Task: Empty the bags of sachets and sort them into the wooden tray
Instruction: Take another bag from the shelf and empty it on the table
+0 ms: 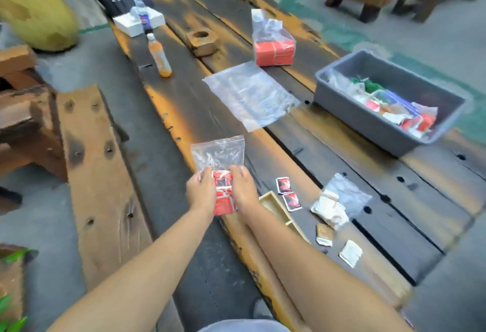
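A small clear bag (217,153) with red sachets (223,195) in its lower part is held upright between my left hand (201,191) and my right hand (243,187); both grip its sides. The wooden tray (276,208) lies just right of my right wrist, partly hidden by my forearm. Two red sachets (288,193) lie beside the tray. Further right sits a clear bag of white sachets (339,204), with a brown sachet (324,234) and a white sachet (351,252) loose on the table.
An empty flat clear bag (249,95) lies mid-table. A grey tub (342,100) with mixed sachets stands at the right. A bag of red packets (273,42), an orange bottle (159,55), a wooden block (202,41) and a white box (136,22) stand farther back. A bench (94,174) runs along the left.
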